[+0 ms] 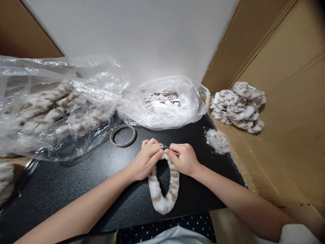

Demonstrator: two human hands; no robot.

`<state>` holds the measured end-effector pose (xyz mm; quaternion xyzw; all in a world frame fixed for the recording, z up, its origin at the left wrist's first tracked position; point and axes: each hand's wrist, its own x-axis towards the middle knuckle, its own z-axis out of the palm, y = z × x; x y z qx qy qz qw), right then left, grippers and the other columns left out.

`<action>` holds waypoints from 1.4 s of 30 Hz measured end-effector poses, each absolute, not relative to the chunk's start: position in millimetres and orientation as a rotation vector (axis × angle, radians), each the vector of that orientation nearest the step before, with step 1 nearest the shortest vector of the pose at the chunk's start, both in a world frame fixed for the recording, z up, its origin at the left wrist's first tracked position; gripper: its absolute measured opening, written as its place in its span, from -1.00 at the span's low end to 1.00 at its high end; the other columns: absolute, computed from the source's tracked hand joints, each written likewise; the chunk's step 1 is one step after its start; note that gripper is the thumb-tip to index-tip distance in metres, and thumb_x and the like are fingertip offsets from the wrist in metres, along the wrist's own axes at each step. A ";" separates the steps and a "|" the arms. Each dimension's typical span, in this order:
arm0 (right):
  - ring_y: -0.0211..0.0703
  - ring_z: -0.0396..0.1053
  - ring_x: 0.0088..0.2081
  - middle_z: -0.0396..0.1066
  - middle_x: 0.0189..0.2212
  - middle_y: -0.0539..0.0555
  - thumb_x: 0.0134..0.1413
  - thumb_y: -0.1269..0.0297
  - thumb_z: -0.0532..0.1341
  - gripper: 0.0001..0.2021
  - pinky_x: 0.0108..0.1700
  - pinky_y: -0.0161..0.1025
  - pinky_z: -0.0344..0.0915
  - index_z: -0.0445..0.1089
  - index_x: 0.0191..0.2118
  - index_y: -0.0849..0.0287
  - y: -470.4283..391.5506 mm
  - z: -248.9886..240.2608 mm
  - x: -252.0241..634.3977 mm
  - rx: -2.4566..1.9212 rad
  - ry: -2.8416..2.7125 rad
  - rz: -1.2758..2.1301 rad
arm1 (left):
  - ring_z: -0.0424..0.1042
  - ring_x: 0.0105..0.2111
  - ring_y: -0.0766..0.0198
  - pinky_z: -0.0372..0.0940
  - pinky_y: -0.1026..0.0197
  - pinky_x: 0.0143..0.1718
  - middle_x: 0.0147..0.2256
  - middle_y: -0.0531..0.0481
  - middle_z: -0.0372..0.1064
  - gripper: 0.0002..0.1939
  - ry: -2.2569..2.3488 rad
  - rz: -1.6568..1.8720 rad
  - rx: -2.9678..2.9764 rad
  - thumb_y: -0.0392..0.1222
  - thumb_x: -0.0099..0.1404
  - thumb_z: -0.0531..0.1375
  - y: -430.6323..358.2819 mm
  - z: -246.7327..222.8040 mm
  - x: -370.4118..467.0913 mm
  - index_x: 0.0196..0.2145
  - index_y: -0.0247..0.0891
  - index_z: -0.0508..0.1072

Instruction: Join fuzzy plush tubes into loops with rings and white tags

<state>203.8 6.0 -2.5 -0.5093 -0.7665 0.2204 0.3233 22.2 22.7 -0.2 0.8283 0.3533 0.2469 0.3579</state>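
A fluffy white fur loop with brown stripes hangs down from both hands, over the front of the black table. My left hand is closed on the loop's top end, thumb pressed against the fur. My right hand grips a small tool with a purple-pink handle, its metal tip resting at the fur beside my left fingertips. The right thumb also touches the loop. Fingers cover most of the tool, so its exact kind does not show.
Behind the hands, a clear plastic bag holds paper and brown scraps. A tape-roll core lies left. More striped fur loops fill a large plastic bag; others are piled right on cardboard. Fluff lies at the table's right edge.
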 end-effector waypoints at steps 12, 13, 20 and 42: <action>-0.34 0.06 -0.59 0.05 -0.66 -0.09 0.28 0.06 0.02 -0.55 -0.47 -0.32 -0.10 0.00 -0.59 0.16 3.1 -5.8 205.2 -1.259 -1.963 0.702 | 0.14 -0.30 0.22 -0.04 0.08 -0.13 -0.47 0.08 0.14 -0.64 0.900 0.615 2.117 -0.11 0.47 -0.12 21.7 0.6 23.3 -0.49 -0.25 0.15; -0.34 0.06 -0.59 0.05 -0.66 -0.09 0.29 0.07 0.01 -0.56 -0.47 -0.32 -0.09 0.00 -0.58 0.15 3.4 -5.7 205.9 -1.250 -1.934 0.717 | 0.13 -0.31 0.22 -0.04 0.08 -0.13 -0.48 0.09 0.12 -0.64 0.904 0.620 2.110 -0.11 0.46 -0.12 21.9 0.5 23.2 -0.49 -0.24 0.14; -0.30 0.14 -0.56 0.14 -0.61 -0.07 0.34 0.07 -0.06 -0.59 -0.45 -0.32 0.02 0.18 -0.51 0.16 8.2 -6.7 215.1 -1.186 -1.791 0.685 | 0.12 -0.32 0.21 -0.04 0.08 -0.15 -0.47 0.08 0.13 -0.65 0.942 0.646 2.088 -0.09 0.45 -0.12 23.3 1.8 22.4 -0.49 -0.23 0.13; 0.17 0.39 -0.35 0.51 -0.30 0.30 -0.02 -0.17 0.20 -0.67 -0.37 0.09 0.19 0.43 -0.56 -0.09 -13.4 -12.8 466.8 -2.167 -1.641 -0.392 | 0.20 -0.30 0.24 0.01 0.08 -0.12 -0.45 0.10 0.21 -0.64 1.071 0.683 2.107 -0.04 0.46 -0.10 21.0 0.3 23.6 -0.43 -0.24 0.24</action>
